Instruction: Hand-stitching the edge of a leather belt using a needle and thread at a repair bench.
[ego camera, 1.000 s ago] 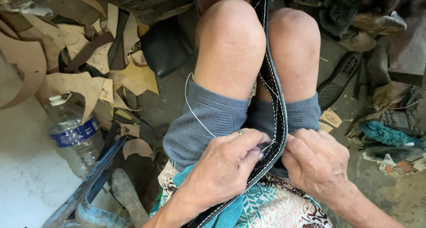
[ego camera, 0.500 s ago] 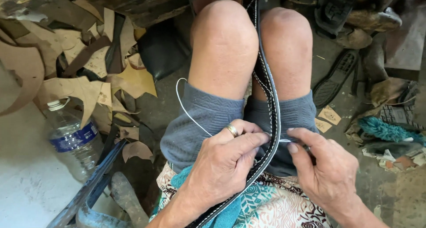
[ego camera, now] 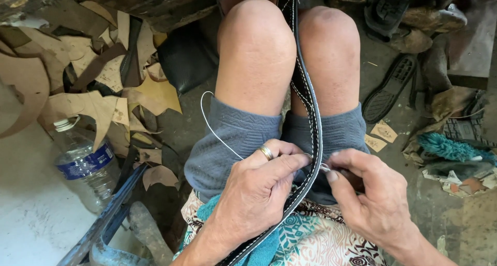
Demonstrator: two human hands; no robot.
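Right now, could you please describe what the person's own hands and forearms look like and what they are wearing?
Both hands are bare, with no gloves. The left hand wears a gold-coloured ring on one finger. The right hand shows no ring or watch. Both forearms are uncovered where visible, with no sleeves or wristbands in view. The fingernails are short and unpainted.

A small leather or shoe-repair workshop. Cut leather scraps (ego camera: 103,103) litter the floor left of the hands, loose shoe soles (ego camera: 388,90) and worn footwear (ego camera: 414,17) lie beyond the right hand (ego camera: 375,198), and a stitched black strap (ego camera: 309,121) runs between the knees.
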